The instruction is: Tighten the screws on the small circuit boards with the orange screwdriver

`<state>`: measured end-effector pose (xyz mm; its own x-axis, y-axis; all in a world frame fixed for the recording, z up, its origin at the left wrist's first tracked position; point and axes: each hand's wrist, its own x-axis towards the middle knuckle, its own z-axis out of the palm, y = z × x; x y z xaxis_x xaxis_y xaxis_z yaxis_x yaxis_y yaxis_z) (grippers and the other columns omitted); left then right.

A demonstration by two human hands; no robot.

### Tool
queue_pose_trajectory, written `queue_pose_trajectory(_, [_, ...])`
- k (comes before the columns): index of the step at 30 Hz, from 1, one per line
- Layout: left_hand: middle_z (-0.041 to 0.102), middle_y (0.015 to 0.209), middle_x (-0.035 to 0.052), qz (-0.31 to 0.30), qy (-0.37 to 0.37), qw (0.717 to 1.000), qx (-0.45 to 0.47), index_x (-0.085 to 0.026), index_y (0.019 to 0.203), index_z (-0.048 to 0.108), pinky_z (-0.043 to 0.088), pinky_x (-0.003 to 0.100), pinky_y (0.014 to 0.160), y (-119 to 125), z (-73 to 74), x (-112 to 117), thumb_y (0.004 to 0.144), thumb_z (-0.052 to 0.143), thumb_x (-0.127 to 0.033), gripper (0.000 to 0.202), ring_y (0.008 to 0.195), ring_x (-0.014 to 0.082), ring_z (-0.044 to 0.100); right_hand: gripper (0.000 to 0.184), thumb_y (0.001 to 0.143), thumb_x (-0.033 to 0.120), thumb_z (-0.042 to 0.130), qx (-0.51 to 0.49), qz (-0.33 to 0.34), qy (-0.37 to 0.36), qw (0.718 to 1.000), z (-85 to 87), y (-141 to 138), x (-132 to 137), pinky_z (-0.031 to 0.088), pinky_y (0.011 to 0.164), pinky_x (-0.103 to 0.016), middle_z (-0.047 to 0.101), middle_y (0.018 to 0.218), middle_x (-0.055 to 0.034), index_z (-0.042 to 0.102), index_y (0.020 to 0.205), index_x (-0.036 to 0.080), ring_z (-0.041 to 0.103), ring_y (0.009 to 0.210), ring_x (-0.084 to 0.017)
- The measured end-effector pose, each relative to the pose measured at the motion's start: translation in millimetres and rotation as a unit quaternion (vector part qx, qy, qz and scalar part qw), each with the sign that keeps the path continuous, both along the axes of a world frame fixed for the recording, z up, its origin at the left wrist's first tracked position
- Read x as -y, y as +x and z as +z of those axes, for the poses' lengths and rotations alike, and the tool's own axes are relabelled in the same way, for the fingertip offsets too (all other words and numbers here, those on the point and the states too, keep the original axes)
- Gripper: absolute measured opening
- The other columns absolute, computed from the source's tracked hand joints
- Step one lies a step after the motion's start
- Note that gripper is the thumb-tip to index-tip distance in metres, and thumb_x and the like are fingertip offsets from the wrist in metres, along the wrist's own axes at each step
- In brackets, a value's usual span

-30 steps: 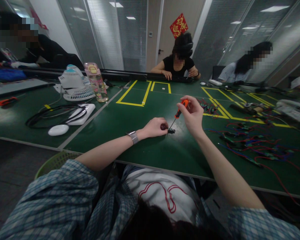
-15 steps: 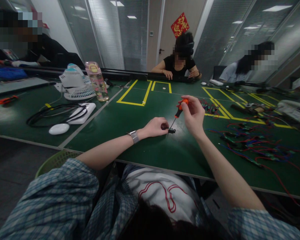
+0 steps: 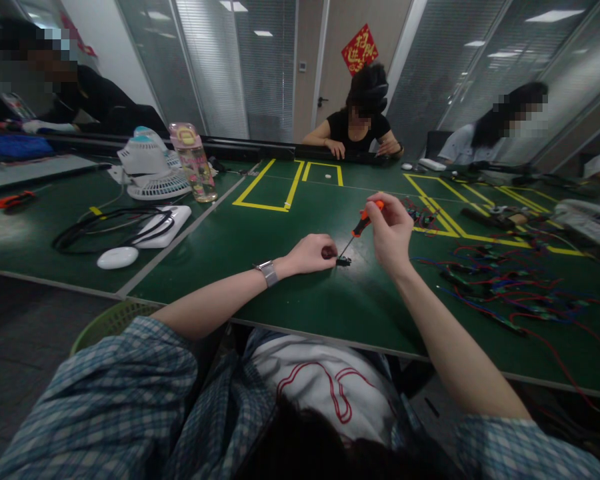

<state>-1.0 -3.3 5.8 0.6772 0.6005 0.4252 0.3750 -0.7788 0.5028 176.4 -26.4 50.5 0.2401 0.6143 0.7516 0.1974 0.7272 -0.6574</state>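
Note:
My right hand [image 3: 393, 232] is closed round the handle of an orange and black screwdriver [image 3: 362, 224]. The screwdriver slants down to the left, and its tip meets a small black part [image 3: 344, 261] on the green table [image 3: 275, 303]. From the left, my left hand [image 3: 312, 255] pinches the near end of that part between thumb and fingers, resting low against the tabletop. What exactly the black part is cannot be made out; its left end is hidden by my fingertips.
Small circuit boards with red and blue wires [image 3: 510, 287] lie to the right. A white fan [image 3: 147, 167], a water bottle [image 3: 195, 163], a black cable [image 3: 75, 233] and a white oval case [image 3: 118, 258] stand or lie at left. Across the table sits a person [image 3: 363, 130].
The screwdriver handle has tilted further to the right, and my right hand has shifted slightly right with it. The tip stays at the black part; my left hand has not moved.

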Motion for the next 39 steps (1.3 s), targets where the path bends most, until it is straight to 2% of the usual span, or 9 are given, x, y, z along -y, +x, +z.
queue_pose_trajectory(7, [0.066,0.079,0.0025,-0.002,0.008,1.000,0.006,-0.013,0.081,0.070,0.044,0.022,0.062,-0.1,-1.1,-0.2,0.076,0.066,-0.016,0.007,0.068,0.0119,0.059,0.022,0.088,0.041,0.064,-0.022,0.081,-0.047,0.995,-1.1,5.8,-2.4,0.055,0.074,-0.030,0.067,0.087,0.0000,0.065,0.107,0.029,0.066,0.079,-0.014])
queue_pose_trajectory(13, [0.065,0.077,0.0024,-0.007,0.010,1.000,0.014,-0.012,0.080,0.069,0.043,0.021,0.061,0.0,-1.0,0.2,0.076,0.066,-0.016,0.006,0.067,0.0116,0.058,0.018,0.090,0.043,0.061,-0.040,0.134,-0.038,0.989,2.1,1.2,0.3,0.056,0.079,-0.030,0.067,0.086,0.0002,0.064,0.098,0.027,0.066,0.080,-0.013])
queue_pose_trajectory(17, [0.066,0.079,0.0024,-0.007,0.006,1.000,0.013,-0.013,0.081,0.069,0.043,0.021,0.061,-0.2,-1.2,-0.1,0.076,0.066,-0.015,0.006,0.068,0.0116,0.058,0.021,0.084,0.046,0.068,-0.059,0.113,-0.045,0.991,0.8,1.4,-0.4,0.057,0.076,-0.030,0.064,0.083,0.0014,0.064,0.092,0.027,0.064,0.076,-0.013])
queue_pose_trajectory(22, [0.066,0.079,0.0026,-0.001,-0.001,1.000,0.007,-0.013,0.081,0.069,0.043,0.022,0.061,-0.1,0.6,1.0,0.076,0.067,-0.016,0.006,0.068,0.0119,0.059,0.024,0.074,0.046,0.077,-0.100,0.103,-0.031,0.989,-1.7,2.5,-4.9,0.059,0.081,-0.032,0.060,0.082,0.0039,0.067,0.087,0.028,0.060,0.070,-0.011])
queue_pose_trajectory(30, [0.065,0.078,0.0020,-0.001,0.004,1.000,0.008,-0.013,0.079,0.069,0.043,0.021,0.061,-0.4,-0.1,0.6,0.076,0.066,-0.015,0.005,0.067,0.0117,0.058,0.026,0.085,0.047,0.067,-0.054,0.140,-0.059,0.987,0.0,5.9,-3.4,0.059,0.080,-0.033,0.068,0.086,0.0009,0.066,0.105,0.032,0.067,0.078,-0.014])
queue_pose_trajectory(34, [0.065,0.078,0.0019,-0.002,0.006,1.000,0.011,-0.013,0.080,0.069,0.043,0.021,0.061,-0.3,-2.0,-0.7,0.076,0.066,-0.015,0.005,0.067,0.0114,0.058,0.023,0.085,0.047,0.066,-0.065,0.160,-0.063,0.983,2.2,2.8,0.2,0.058,0.079,-0.033,0.069,0.087,0.0009,0.065,0.102,0.031,0.068,0.079,-0.014])
queue_pose_trajectory(39, [0.066,0.078,0.0021,0.005,0.006,1.000,0.004,-0.013,0.080,0.069,0.043,0.022,0.061,0.5,-0.7,-0.3,0.076,0.066,-0.015,0.005,0.068,0.0118,0.059,0.023,0.087,0.049,0.063,-0.063,0.139,-0.061,0.986,1.8,0.4,-0.9,0.058,0.079,-0.032,0.067,0.084,0.0006,0.062,0.098,0.028,0.068,0.078,-0.014])
